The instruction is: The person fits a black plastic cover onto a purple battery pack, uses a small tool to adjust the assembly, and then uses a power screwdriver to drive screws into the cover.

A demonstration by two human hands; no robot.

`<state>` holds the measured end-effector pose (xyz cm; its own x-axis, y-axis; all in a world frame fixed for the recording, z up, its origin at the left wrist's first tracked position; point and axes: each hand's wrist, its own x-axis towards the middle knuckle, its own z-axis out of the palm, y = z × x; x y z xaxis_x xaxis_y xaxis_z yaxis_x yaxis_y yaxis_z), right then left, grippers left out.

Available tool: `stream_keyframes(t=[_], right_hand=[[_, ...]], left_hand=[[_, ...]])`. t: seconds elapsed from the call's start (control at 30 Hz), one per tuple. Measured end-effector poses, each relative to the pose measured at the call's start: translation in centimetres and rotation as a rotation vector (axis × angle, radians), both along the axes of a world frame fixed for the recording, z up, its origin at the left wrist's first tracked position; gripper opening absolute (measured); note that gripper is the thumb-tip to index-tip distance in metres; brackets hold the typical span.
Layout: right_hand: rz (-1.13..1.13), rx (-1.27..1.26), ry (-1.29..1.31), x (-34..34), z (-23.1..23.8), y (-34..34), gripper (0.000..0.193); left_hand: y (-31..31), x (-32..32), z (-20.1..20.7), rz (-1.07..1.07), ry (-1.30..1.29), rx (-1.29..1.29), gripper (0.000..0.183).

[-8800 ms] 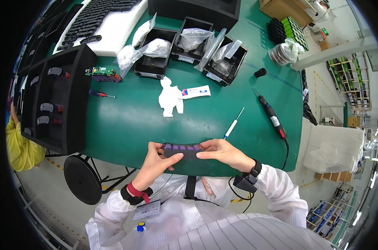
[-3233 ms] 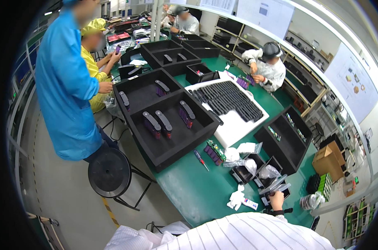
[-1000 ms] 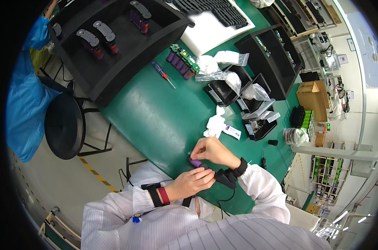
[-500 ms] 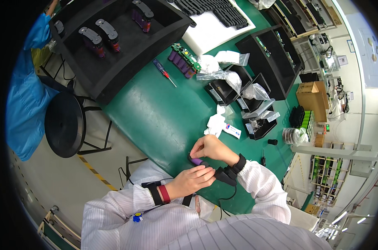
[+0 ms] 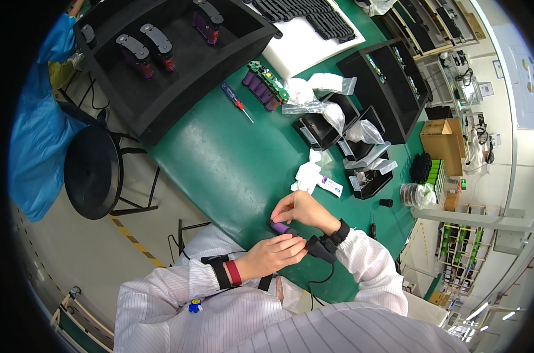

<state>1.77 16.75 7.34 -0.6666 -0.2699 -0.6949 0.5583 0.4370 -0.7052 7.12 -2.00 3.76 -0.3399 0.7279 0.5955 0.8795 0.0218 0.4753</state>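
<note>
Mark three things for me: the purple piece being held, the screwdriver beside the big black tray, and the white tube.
Purple piece (image 5: 280, 228): head view, on its exposed purple side.
Screwdriver (image 5: 235, 102): head view, on its handle.
White tube (image 5: 331, 186): head view, on its body.

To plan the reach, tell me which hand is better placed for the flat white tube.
Probably the right hand: it is nearer the tube, while the left hand lies farther back. Both hold the purple and black pack; the right must let go first.
</note>
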Motion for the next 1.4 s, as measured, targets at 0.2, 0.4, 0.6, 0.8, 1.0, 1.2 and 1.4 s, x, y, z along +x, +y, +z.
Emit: stream_keyframes(t=[0.2, 0.4, 0.6, 0.8, 1.0, 1.2, 1.4], right_hand=[[-0.002, -0.002, 0.014, 0.1, 0.2, 0.0, 0.013], [0.015, 0.017, 0.046, 0.2, 0.2, -0.1, 0.012], [0.048, 0.085, 0.172, 0.2, 0.7, -0.6, 0.010], [0.033, 0.099, 0.248, 0.2, 0.4, -0.7, 0.010], [-0.178, 0.141, 0.358, 2.3, 3.8, 2.9, 0.021], [-0.812, -0.063, 0.297, 13.0, 7.5, 6.2, 0.030], [-1.819, -0.478, 0.345, 27.1, -0.8, 5.1, 0.053]], left_hand=[[-0.1, 0.3, -0.1, 0.000, -0.001, -0.041, 0.037], [-0.1, 0.3, -0.1, -0.002, -0.002, -0.042, 0.037], [-0.1, 0.3, -0.2, -0.007, 0.002, -0.047, 0.034], [-0.2, 0.3, -0.1, 0.003, 0.046, -0.042, 0.029], [0.4, 0.7, 0.1, -0.006, 0.058, -0.030, 0.037], [0.1, 0.9, 0.4, 0.026, -0.046, -0.034, 0.047], [0.8, 1.6, -1.0, 0.086, -0.024, 0.008, 0.054]])
